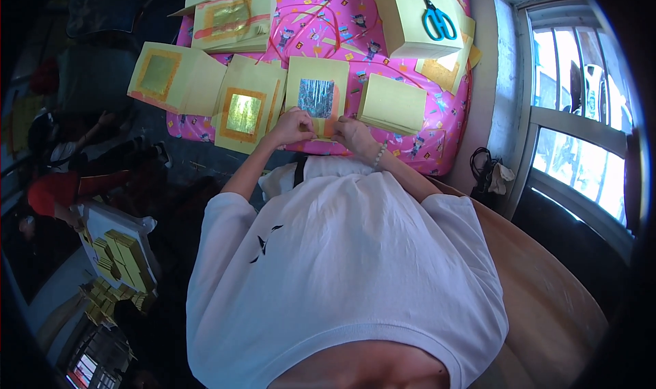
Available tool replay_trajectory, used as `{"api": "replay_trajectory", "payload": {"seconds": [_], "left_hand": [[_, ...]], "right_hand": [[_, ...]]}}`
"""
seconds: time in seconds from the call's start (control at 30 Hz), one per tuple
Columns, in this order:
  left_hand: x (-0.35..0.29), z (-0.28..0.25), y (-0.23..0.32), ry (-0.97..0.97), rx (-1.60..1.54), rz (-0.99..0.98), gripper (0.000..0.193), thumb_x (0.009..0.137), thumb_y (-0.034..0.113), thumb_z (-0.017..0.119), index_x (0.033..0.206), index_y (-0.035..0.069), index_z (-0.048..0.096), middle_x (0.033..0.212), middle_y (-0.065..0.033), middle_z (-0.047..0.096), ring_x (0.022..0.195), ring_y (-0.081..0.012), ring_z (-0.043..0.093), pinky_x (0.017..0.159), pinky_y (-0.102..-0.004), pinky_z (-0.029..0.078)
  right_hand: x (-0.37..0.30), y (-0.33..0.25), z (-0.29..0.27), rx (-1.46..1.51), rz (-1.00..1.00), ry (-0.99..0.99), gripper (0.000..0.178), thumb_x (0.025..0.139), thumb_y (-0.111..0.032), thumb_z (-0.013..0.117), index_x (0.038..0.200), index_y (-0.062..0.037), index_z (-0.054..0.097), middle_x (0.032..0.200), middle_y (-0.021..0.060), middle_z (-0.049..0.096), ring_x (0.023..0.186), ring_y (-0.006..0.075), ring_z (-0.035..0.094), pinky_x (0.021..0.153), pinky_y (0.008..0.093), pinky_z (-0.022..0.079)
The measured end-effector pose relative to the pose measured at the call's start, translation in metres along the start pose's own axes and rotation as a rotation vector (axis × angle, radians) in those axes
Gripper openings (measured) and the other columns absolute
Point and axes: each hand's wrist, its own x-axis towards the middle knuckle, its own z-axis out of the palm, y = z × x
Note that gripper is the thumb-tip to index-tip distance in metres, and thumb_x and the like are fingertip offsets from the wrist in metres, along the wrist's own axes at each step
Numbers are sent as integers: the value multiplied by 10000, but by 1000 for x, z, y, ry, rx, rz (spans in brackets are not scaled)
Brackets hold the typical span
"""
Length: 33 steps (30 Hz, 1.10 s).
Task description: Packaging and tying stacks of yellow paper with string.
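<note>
A pale yellow paper sheet (318, 66) with a silvery foil square (316, 99) and an orange patch below it lies in front of me. At its near edge, my left hand (294, 126) is closed in a pinch at the left corner. My right hand (357, 137), with a bead bracelet on the wrist, pinches the same edge near the right corner. Fingertips hide part of that edge. Left of it lies a sheet with a gold foil square (244, 112) framed in orange. A stack of plain yellow paper (393, 102) sits just right of my work.
Scissors with blue handles (437, 25) rest on a thick yellow paper stack (403, 20). Red string (335, 13) trails over the pink patterned tablecloth (447, 133). More foil sheets (156, 76) lie left. A person in red (51, 194) is beside a white table with yellow bundles (126, 252).
</note>
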Motion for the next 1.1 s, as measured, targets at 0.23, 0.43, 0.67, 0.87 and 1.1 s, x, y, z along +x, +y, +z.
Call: {"api": "replay_trajectory", "payload": {"seconds": [0.23, 0.43, 0.67, 0.87, 1.1], "left_hand": [[8, 1, -8, 16, -61, 109, 188, 623, 218, 804, 608, 114, 648, 686, -7, 627, 707, -184, 588, 755, -326, 426], [6, -7, 1, 8, -102, 97, 212, 621, 239, 805, 660, 102, 649, 714, -17, 627, 723, -191, 592, 770, -338, 433], [-8, -18, 74, 456, 261, 120, 369, 702, 233, 723, 1018, 103, 584, 1170, -119, 499, 1114, -297, 464, 948, -417, 370], [2, -2, 67, 567, 396, 186, 499, 787, 243, 651, 1247, 115, 505, 1323, -148, 411, 1256, -338, 354, 1039, -472, 288], [51, -5, 47, 437, 431, 24, 698, 856, 285, 552, 1427, 5, 264, 1485, -196, 238, 1395, -361, 173, 1127, -503, 126]], "right_hand": [[2, -1, 0, 17, 2, 42, 146, 760, -166, 670, 792, -45, 596, 813, 124, 593, 766, 306, 629, 709, 403, 510], [9, -2, 1, -280, -87, -19, 191, 844, -191, 597, 870, -16, 526, 806, 181, 603, 742, 351, 630, 661, 447, 501], [25, -10, -39, -112, 44, 6, 187, 858, -183, 579, 875, -13, 502, 693, 204, 595, 694, 375, 625, 621, 454, 497], [73, 2, -96, -204, 37, 92, 212, 858, -196, 594, 886, -2, 514, 706, 209, 613, 703, 366, 633, 628, 445, 502], [123, 36, -112, -334, 118, 56, 264, 845, -277, 619, 915, -33, 548, 774, 187, 642, 768, 344, 643, 669, 442, 502]]}}
